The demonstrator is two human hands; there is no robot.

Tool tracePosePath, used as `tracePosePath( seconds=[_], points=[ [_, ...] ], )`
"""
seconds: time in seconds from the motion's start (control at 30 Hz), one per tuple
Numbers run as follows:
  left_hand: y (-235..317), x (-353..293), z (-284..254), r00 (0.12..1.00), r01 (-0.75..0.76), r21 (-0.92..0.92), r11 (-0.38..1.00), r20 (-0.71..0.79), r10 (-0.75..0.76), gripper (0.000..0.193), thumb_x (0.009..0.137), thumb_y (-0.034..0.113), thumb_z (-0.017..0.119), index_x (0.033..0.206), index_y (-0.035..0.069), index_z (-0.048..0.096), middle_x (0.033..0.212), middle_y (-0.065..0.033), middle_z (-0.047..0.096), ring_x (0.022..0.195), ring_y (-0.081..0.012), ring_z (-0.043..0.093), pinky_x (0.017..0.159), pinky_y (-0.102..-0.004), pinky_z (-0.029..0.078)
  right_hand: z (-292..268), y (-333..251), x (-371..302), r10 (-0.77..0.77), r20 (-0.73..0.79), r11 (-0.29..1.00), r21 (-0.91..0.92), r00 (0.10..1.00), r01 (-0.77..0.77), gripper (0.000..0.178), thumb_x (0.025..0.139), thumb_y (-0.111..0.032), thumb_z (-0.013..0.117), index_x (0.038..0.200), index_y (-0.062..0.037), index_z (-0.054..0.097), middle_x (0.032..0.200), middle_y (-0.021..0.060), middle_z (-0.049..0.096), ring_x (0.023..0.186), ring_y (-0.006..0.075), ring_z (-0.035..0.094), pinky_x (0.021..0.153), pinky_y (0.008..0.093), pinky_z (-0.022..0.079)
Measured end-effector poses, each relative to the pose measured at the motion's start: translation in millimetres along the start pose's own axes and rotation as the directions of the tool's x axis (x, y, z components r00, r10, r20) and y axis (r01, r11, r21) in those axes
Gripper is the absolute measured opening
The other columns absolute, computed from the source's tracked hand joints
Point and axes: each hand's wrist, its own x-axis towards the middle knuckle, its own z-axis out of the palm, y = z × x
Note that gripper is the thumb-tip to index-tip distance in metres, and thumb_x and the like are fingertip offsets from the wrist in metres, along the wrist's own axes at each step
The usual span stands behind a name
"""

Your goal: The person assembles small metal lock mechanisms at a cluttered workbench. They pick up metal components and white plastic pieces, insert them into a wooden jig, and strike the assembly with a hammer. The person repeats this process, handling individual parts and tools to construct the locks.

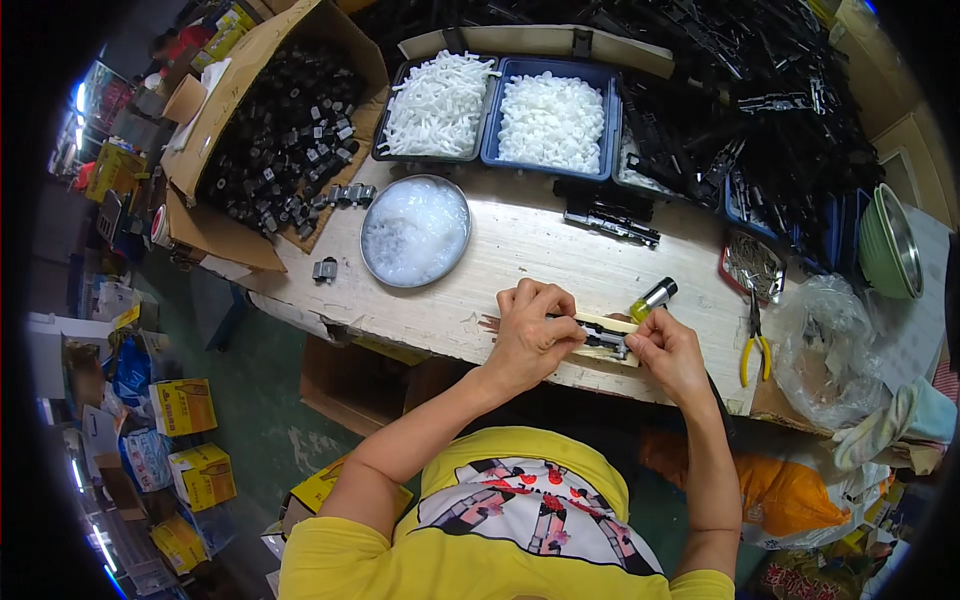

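At the bench's front edge, a slim black-and-grey plastic mechanism [604, 338] lies in a cream-coloured block [632, 326]. My left hand [533, 335] pinches at its left end with fingers curled, partly hiding it. My right hand [672, 353] has thumb and fingers closed at its right end. Just behind the right fingers lies a yellow-green tool with a dark, shiny tip [655, 298]. A round metal dish of whitish translucent grease [415, 232] sits to the left of my hands.
Behind stand a bin of white sticks [440, 105], a blue bin of small white parts [551, 122] and heaped black mechanisms [700, 60]. A carton of black parts [290, 130] is left. Yellow-handled pliers [755, 350], a red tray of metal pins [752, 265] and a plastic bag [830, 350] lie right.
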Motion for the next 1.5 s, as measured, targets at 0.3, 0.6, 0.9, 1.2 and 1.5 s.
tracePosePath(
  seconds=[0.3, 0.6, 0.9, 1.2, 1.5],
  points=[
    [-1.6, -1.5, 0.7, 0.998, -0.058, 0.034, 0.998, -0.021, 0.058, 0.014, 0.063, 0.01, 0.072, 0.075, 0.014, 0.066, 0.088, 0.0014, 0.055, 0.09, -0.0183, 0.046, 0.079, -0.0351, 0.026, 5.6, -15.1, -4.6, -0.327, -0.084, 0.89, -0.362, 0.941, 0.277, 0.011, 0.078, -0.008, 0.063, 0.076, -0.0014, 0.055, 0.058, 0.0121, 0.056, 0.049, 0.0215, 0.055, 0.049, 0.0311, 0.042],
    [1.0, 0.2, -2.3, 0.999, -0.046, 0.034, 0.998, 0.014, 0.045, 0.013, 0.063, 0.01, 0.072, 0.075, 0.014, 0.066, 0.089, 0.0016, 0.056, 0.091, -0.0194, 0.045, 0.081, -0.036, 0.026, -72.3, -38.2, 63.5, -0.741, -0.225, 0.528, -0.778, 0.633, 0.341, 0.024, 0.068, 0.002, 0.06, 0.09, -0.0059, 0.06, 0.083, 0.0092, 0.055, 0.081, 0.0273, 0.052, 0.068, 0.0361, 0.042],
    [2.2, -1.3, -3.1, 0.999, -0.051, 0.036, 0.998, 0.016, 0.051, 0.014, 0.064, 0.008, 0.071, 0.075, 0.014, 0.066, 0.089, 0.0015, 0.055, 0.091, -0.0198, 0.044, 0.081, -0.0367, 0.026, -110.9, -62.5, 117.2, -0.72, -0.048, 0.166, -0.981, 0.692, 0.105, 0.029, 0.067, -0.001, 0.058, 0.092, -0.0147, 0.064, 0.109, 0.0028, 0.053, 0.103, 0.0221, 0.045, 0.086, 0.0441, 0.031],
    [0.4, -4.0, -0.6, 0.997, -0.08, 0.051, 0.995, -0.013, 0.081, 0.015, 0.064, 0.008, 0.07, 0.076, 0.015, 0.065, 0.09, 0.0007, 0.055, 0.091, -0.0201, 0.044, 0.082, -0.0368, 0.026, -105.8, -59.3, 106.4, -0.68, 0.064, 0.112, -0.975, 0.731, 0.19, 0.028, 0.065, 0.002, 0.057, 0.088, -0.0118, 0.064, 0.093, 0.0006, 0.056, 0.098, 0.0191, 0.047, 0.09, 0.0454, 0.028],
    [0.8, -5.4, 0.8, 0.996, -0.085, 0.063, 0.994, -0.021, 0.087, 0.011, 0.067, 0.009, 0.068, 0.076, 0.014, 0.064, 0.09, -0.0006, 0.053, 0.093, -0.0209, 0.045, 0.083, -0.0385, 0.026, -101.2, -55.5, 30.9, -0.48, 0.253, 0.278, -0.864, 0.84, 0.419, 0.029, 0.061, 0.004, 0.058, 0.085, -0.0107, 0.063, 0.093, 0.002, 0.057, 0.095, 0.0217, 0.048, 0.085, 0.0395, 0.03]
  ],
)
